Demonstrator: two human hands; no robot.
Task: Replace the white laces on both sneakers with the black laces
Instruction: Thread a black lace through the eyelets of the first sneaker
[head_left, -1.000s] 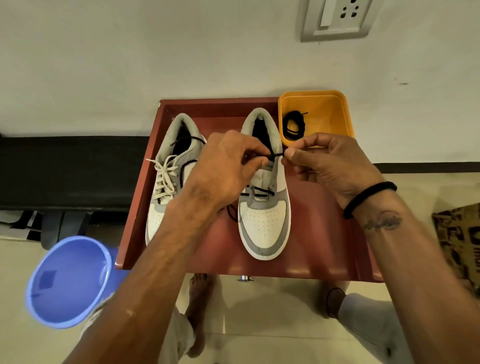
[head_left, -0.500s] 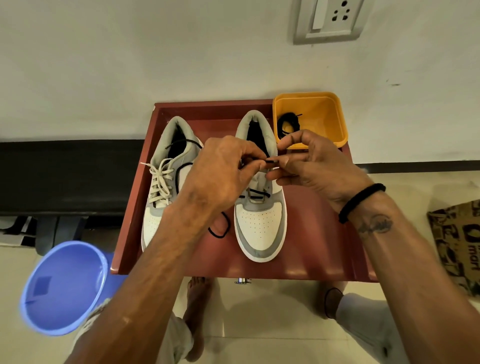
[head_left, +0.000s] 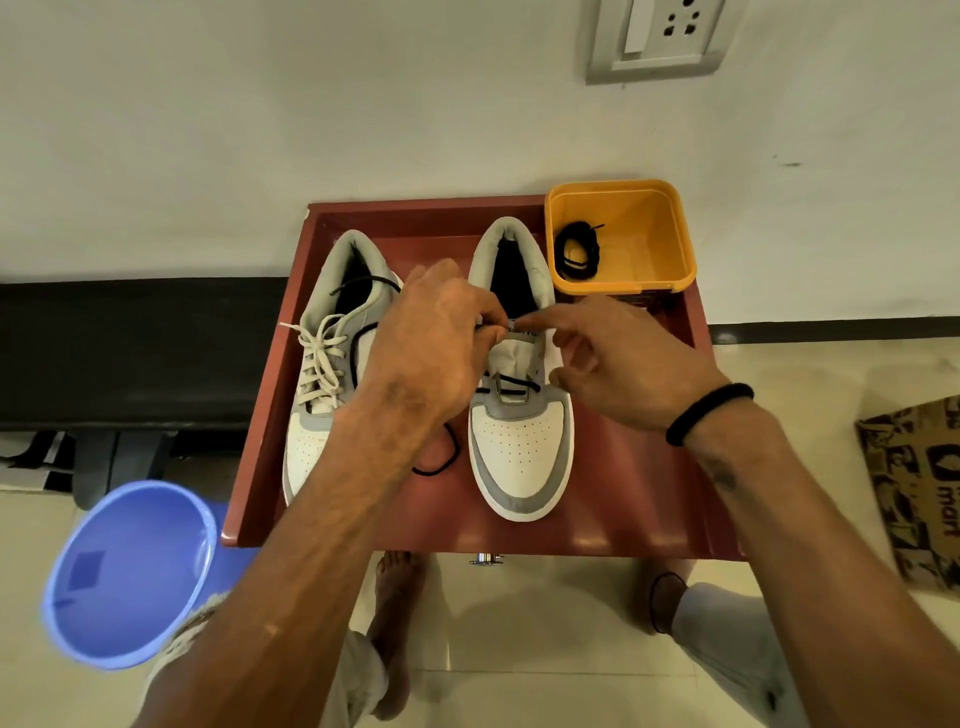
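Right hand (head_left: 618, 364) shifted off lace, yellow tub (head_left: 670, 234) holding coiled black lace (head_left: 576, 252)

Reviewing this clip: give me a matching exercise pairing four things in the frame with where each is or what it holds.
Things:
1. left sneaker
2. right sneaker
3. coiled black lace
4. blue bucket

States or places:
A. inside the yellow tub
B. on the floor left of the red table
C. white lace in its eyelets
D. black lace across its lowest eyelets

Pairs: 1-C, 2-D, 3-A, 4-B
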